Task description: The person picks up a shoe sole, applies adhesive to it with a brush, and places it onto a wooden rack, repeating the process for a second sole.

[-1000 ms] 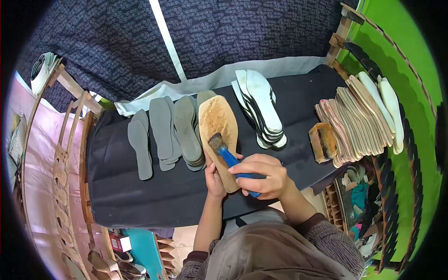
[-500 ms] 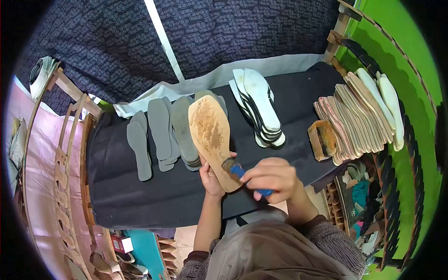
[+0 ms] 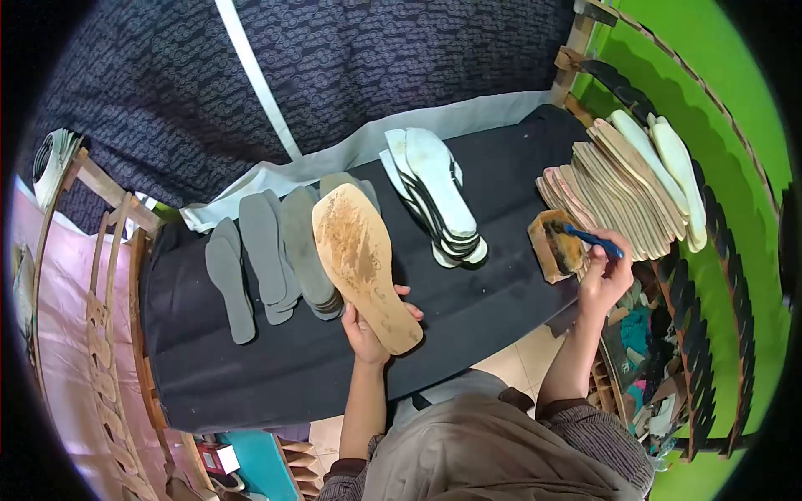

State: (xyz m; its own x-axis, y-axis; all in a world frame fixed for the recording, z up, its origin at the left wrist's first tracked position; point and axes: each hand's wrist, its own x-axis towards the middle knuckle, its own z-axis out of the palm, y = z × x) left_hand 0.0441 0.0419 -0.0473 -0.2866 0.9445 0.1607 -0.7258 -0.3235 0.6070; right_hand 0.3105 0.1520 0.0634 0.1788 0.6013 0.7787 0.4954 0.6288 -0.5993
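Resting in left hand (image 3: 368, 331), tan sole (image 3: 357, 250).

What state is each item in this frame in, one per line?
Tan leather-coloured sole: brown-stained, held at heel by left hand.
Brown crusted tub: open, on black cloth.
Blue-handled brush: gripped by right hand, bristles at tub.
Grey soles: lying overlapped.
White soles: stacked.
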